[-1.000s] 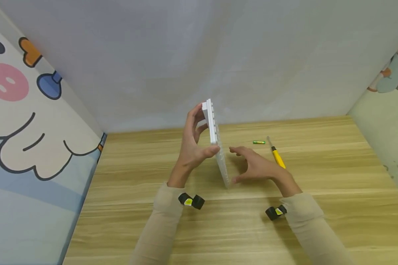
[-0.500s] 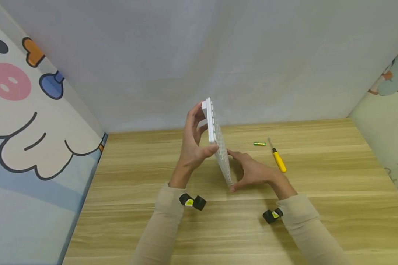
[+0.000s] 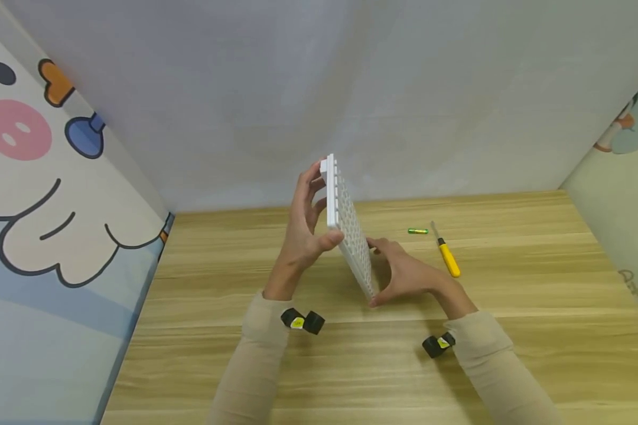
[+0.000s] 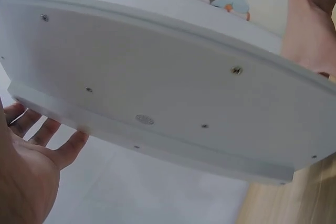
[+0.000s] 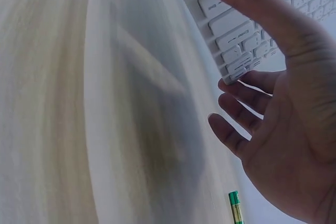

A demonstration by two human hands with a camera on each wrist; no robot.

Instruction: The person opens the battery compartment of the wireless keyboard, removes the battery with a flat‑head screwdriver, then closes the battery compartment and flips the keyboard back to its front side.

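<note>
A white keyboard (image 3: 353, 245) is held steeply tilted over the table, its keys facing right. My left hand (image 3: 303, 233) grips its raised end, thumb on the near edge and fingers at the far one. At the lowered end, my right hand (image 3: 408, 273) spans the keyboard, thumb at the near corner and fingers at the far edge. The left wrist view shows the underside (image 4: 173, 93) with several small screws and an oval label. In the right wrist view, the Enter key (image 5: 234, 36) lies between thumb and fingers.
Right of my hands on the wooden table (image 3: 383, 378) lie a green battery (image 3: 417, 231) and a yellow-handled screwdriver (image 3: 449, 258). A grey-white wall (image 3: 414, 106) rises behind the table. A cartoon-printed panel (image 3: 85, 236) stands on the left.
My right hand has closed in on the keyboard's lower end and now holds it. The keyboard has turned slightly, so more of its keys show. The battery and screwdriver stay put.
</note>
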